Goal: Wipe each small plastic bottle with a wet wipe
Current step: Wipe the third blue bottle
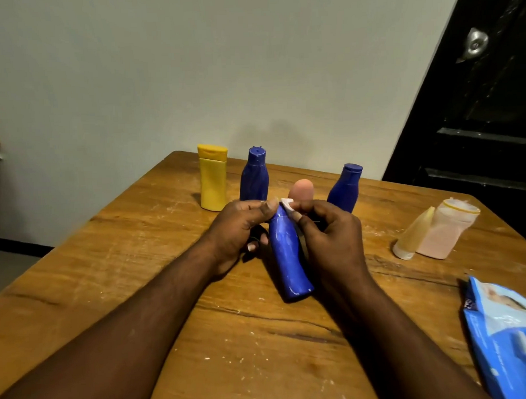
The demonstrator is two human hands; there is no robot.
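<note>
Person is holding a blue bottle at table centre, between both hands. Its long axis is running near-to-far and tilting: base is pointing toward the camera and slightly right, low by the wooden table (contact unclear), neck is pointing up and away. Left hand is pinching the neck from the left, fingers curled. Right hand is curling round the upper body, fingertips pressing a white wipe against the top. Standing behind: yellow bottle, two dark blue bottles, a peach cap showing just past the hands. Pale pink bottle and cream tube are lying touching at right. Blue wipes pack is lying at near right edge.
</note>
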